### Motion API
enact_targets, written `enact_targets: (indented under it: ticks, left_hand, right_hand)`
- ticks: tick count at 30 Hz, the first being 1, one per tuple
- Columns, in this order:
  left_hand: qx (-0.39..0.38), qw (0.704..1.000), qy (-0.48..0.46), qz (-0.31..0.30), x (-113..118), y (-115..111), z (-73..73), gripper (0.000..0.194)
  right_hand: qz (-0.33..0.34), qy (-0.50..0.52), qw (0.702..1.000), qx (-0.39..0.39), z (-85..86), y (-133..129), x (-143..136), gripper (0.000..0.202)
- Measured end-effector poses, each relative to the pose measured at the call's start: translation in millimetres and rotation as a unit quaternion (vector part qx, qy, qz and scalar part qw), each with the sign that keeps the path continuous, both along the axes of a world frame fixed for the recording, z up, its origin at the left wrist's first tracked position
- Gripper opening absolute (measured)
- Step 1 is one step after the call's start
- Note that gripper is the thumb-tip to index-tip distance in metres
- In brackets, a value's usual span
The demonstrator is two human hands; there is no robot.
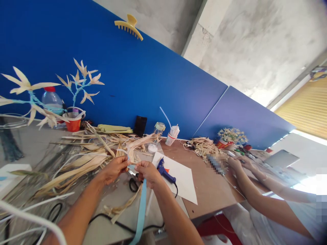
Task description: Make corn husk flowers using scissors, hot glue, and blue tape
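My left hand (115,170) pinches the base of a pale dried-husk flower (140,143), whose petals point up and to the right. Close beside it, my right hand (149,173) has its fingers closed on a light blue ribbon (141,211). One end of the ribbon reaches the flower's base between my hands, and the long part hangs down over the table's front edge. Black-handled scissors (133,184) lie just below my hands, partly hidden. A blue glue gun (166,172) rests on white paper (184,178) right of my right hand.
Dried husks (84,163) cover the left of the table (204,190). Husk flowers with blue stems (78,85) stand at the back left, near a red cup (73,124). A jar (158,128) and white cup (171,137) stand behind. Another person's arms (258,200) work at the right.
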State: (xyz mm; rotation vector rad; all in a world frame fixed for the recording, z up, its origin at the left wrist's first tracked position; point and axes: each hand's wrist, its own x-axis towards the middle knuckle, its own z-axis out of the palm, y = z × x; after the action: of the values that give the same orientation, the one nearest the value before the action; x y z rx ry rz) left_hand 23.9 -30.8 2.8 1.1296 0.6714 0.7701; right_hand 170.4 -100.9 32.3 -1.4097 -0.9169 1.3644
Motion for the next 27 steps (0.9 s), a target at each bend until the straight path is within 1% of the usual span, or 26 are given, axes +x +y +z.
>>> enact_targets:
  ticks: [4,8,10,15,17,21,24,27]
  left_hand:
    - [-0.019,1.000,-0.023,0.001,-0.2,-0.2,0.8,0.031]
    - [-0.029,0.999,-0.024,-0.008,-0.5,-1.4,3.6,0.031]
    - [-0.030,0.999,-0.024,-0.002,0.2,-1.5,4.2,0.031]
    - [-0.034,0.995,-0.031,0.092,3.0,1.9,0.7,0.028]
    - [-0.039,0.993,-0.038,0.109,2.4,3.0,0.1,0.026]
    - [-0.062,0.992,-0.058,0.089,0.0,1.1,3.6,0.023]
    - [-0.089,0.990,-0.085,0.075,-0.2,-2.6,7.7,0.024]
    - [-0.090,0.988,-0.110,0.052,0.1,-5.5,10.3,0.024]
  right_hand:
    - [0.009,-0.004,1.000,0.004,1.1,1.4,0.0,0.019]
    - [0.015,-0.011,1.000,0.001,2.8,1.8,0.5,0.020]
    - [0.016,-0.015,1.000,0.000,3.3,1.5,0.4,0.020]
    - [0.002,-0.051,0.998,0.025,-2.4,-1.1,-4.5,0.017]
    - [-0.008,-0.058,0.998,0.037,-5.7,-3.0,-7.4,0.016]
    - [-0.007,-0.037,0.999,0.028,-6.8,-7.3,-8.4,0.017]
    - [0.014,-0.006,1.000,0.019,-4.1,-9.1,-4.2,0.021]
    - [0.034,0.015,0.999,0.019,-1.9,-9.7,0.6,0.023]
